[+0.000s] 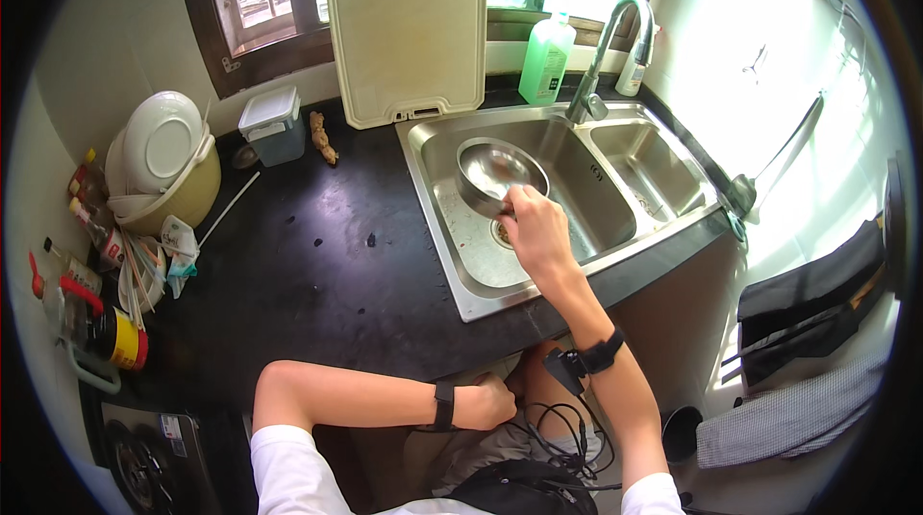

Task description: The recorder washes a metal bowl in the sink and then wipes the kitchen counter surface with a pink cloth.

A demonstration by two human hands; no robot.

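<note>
A round stainless steel bowl (497, 169) is tilted above the large basin of the steel sink (461, 298). My right hand (537, 226) grips the bowl by its near rim, and I see no contents in it. Partly covered by bowl and hand, the drain (503, 232) has small scraps in and around it. My left hand (492, 402) is curled into a loose fist in front of my body, just below the counter edge. Nothing shows sticking out of it, though its palm side is hidden. A black cable (570, 436) hangs close by.
Behind the sink stand a faucet (602, 57), a green liquid bottle (548, 57) and an upright cutting board (407, 39). Ginger (323, 138) and a lidded plastic box (274, 125) lie further left on the black counter (324, 284). Stacked bowls (164, 140) and several bottles crowd the left wall.
</note>
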